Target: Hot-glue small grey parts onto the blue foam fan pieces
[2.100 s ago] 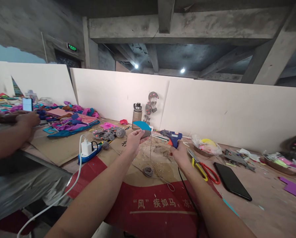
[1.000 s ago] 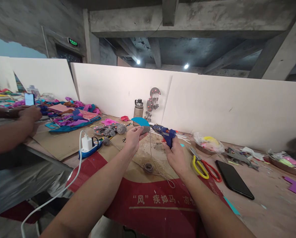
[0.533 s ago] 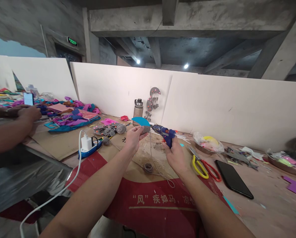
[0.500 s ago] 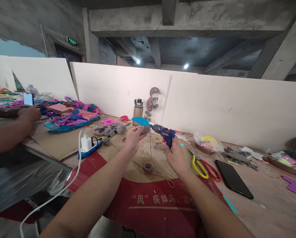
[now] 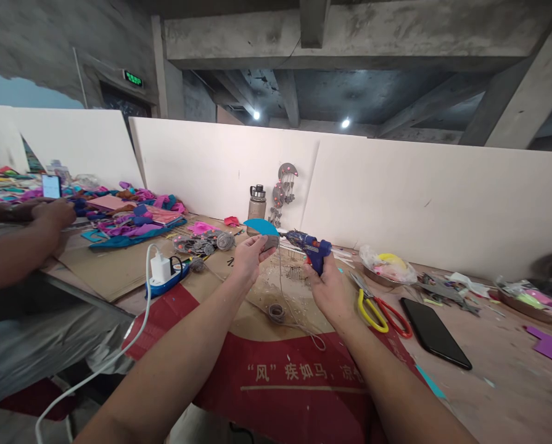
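Between thumb and fingers, my left hand pinches a crescent-like piece, bright blue on top with grey yarn along its lower part. From its right end a grey yarn strand hangs down to the table. My right hand is wrapped round the handle of a blue hot glue gun. Its nozzle points left, close to the right edge of the piece; whether they touch I cannot tell. Below both hands a small roll of grey yarn lies on the cardboard.
Scissors with yellow and red handles and a black phone lie at right. A bottle stands behind my left hand. A white charger sits in a blue power strip. At left, a co-worker's hand is near colourful scraps.
The glue gun and my right hand have shifted very slightly to the right. My left hand keeps its hold on the blue and grey piece, almost still.
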The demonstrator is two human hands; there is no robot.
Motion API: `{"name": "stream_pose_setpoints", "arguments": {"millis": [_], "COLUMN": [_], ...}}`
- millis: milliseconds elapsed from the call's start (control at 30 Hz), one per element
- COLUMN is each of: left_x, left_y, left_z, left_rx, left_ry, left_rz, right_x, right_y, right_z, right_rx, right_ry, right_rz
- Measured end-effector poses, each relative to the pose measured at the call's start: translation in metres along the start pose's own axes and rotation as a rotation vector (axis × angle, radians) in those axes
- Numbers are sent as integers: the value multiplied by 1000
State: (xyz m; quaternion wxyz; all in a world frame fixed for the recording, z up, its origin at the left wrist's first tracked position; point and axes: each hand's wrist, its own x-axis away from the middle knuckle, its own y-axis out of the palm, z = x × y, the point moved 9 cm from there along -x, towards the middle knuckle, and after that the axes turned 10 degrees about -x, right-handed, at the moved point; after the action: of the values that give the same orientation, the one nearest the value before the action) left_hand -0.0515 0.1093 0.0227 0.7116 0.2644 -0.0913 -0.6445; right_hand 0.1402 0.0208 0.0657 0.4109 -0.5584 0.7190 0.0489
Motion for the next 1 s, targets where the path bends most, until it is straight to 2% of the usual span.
{"name": "stream_pose_setpoints", "arguments": {"millis": [100, 167, 300, 433, 567, 633, 700, 1000], "left_x": [0, -1, -7, -14, -14, -11, -10, -17], "left_y": [2, 7, 25, 37, 21, 17, 13, 4], "left_z": [-2, -3, -4, -9, -32, -48, -54, -60], "left_rx": [43, 56, 28, -20, 0, -23, -22, 3], "left_ry": [-13, -27, -88, -101, -148, -222, -237, -273], "left_rz": [-29, -56, -125, -197, -124, -141, -145, -126], "right_x": [-1, -2, -5, -8, -5, -3, -2, 1], "right_y": [-2, -2, 4, 2, 5, 9, 12, 19], "right_z": [3, 13, 31, 38, 42, 43, 44, 55], "right_rx": [-168, -325, -706, -895, -979, -985, -984, -956], "right_ry": [24, 98, 216, 235, 289, 319, 328, 379], "right_rz": [30, 50, 56, 102, 121, 115, 104, 105]}}
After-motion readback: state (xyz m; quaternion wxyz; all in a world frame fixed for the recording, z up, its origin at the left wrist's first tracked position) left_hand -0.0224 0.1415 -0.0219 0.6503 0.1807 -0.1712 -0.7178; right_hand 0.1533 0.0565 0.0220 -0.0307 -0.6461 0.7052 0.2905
